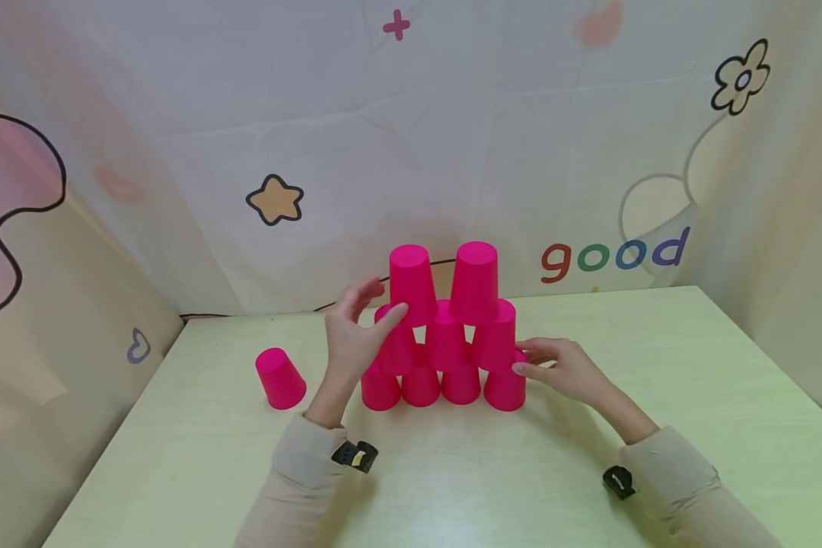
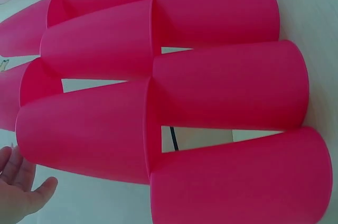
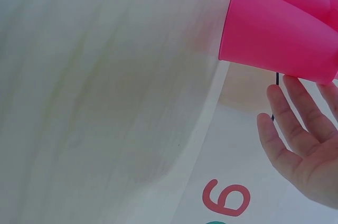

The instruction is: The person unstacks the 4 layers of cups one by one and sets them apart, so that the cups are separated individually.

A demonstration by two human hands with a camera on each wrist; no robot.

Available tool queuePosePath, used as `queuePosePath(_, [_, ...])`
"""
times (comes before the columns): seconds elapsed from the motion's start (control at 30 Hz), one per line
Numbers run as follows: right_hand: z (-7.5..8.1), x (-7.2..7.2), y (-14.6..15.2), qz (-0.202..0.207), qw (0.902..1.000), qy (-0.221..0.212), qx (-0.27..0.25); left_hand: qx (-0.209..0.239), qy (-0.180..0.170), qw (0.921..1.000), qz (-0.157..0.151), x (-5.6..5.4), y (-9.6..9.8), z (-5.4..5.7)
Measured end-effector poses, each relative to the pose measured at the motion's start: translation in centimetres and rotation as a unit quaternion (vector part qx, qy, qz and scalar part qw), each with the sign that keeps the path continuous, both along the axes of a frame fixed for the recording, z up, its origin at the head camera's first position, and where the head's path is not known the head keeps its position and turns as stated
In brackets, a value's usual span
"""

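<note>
Pink cups stand upside down in a stacked pyramid. Its bottom row has several cups, among them a right-end cup [image 1: 504,390]. Three cups form the middle row, including a left one [image 2: 84,131], and the top row has an upper left cup [image 1: 412,285] and an upper right cup [image 1: 475,283]. Beside the upper left cup is my left hand [image 1: 358,332], thumb and fingers spread apart, the thumb overlapping the cup's lower edge in the head view. My right hand [image 1: 563,371] is at the right-end cup, its loosely extended fingertips [image 3: 272,91] right at the cup's side.
A single pink cup [image 1: 281,379] stands upside down on the pale table [image 1: 178,457], left of the pyramid. Behind the table hangs a printed curtain [image 1: 356,152] with a star and the word "good". Black straps [image 1: 355,455] are at both sleeve cuffs.
</note>
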State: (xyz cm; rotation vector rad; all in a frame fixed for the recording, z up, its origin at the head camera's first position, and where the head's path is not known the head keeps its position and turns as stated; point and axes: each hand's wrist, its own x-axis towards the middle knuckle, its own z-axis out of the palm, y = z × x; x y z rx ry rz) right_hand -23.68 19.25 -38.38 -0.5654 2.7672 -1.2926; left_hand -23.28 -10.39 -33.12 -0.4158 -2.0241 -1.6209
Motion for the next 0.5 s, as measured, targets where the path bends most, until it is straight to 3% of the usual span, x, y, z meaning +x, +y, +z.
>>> queuePosePath(0.27, [-0.2, 0.0, 0.0, -0.002, 1.0, -0.005, 0.0, -0.023, -0.008, 0.9997, -0.008, -0.1, 0.8, 0.4])
queuePosePath(0.5, [-0.1, 0.0, 0.1, -0.001, 1.0, -0.007, -0.003, -0.028, -0.04, 0.9985, -0.023, -0.2, 1.4, 0.7])
